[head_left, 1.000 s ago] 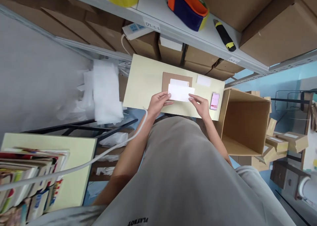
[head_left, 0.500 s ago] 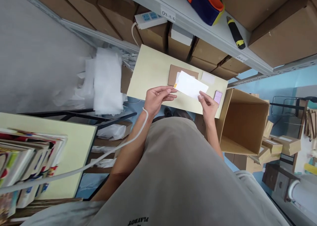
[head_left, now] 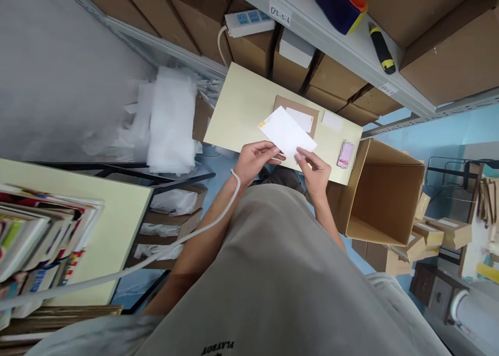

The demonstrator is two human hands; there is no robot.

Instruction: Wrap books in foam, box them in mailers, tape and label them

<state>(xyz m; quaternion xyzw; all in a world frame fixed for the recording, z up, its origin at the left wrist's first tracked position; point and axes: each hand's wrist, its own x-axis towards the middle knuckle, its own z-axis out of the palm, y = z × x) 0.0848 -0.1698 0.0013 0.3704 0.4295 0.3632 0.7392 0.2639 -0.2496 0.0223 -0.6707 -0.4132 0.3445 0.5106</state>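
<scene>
A white rectangular sheet (head_left: 286,133) with a small orange tab at its far corner is held tilted above the pale yellow table (head_left: 241,106). My left hand (head_left: 257,161) pinches its near edge from the left. My right hand (head_left: 314,169) pinches the same edge from the right. Behind the sheet a brown cardboard piece (head_left: 307,110) lies flat on the table with a white label (head_left: 300,119) on it. A second white label (head_left: 332,121) and a pink item (head_left: 346,155) lie further right.
An open cardboard box (head_left: 384,195) stands right of the table. Metal shelving (head_left: 343,49) above carries cartons, a tape dispenser (head_left: 337,2), a utility knife (head_left: 382,49) and a power strip (head_left: 249,22). White foam sheets (head_left: 171,122) lie left; books (head_left: 35,252) are stacked at the near left.
The white sheet was lifted off the cardboard piece and turned, its far end swinging left. Both hands drew closer together at its near edge. The camera view drifted.
</scene>
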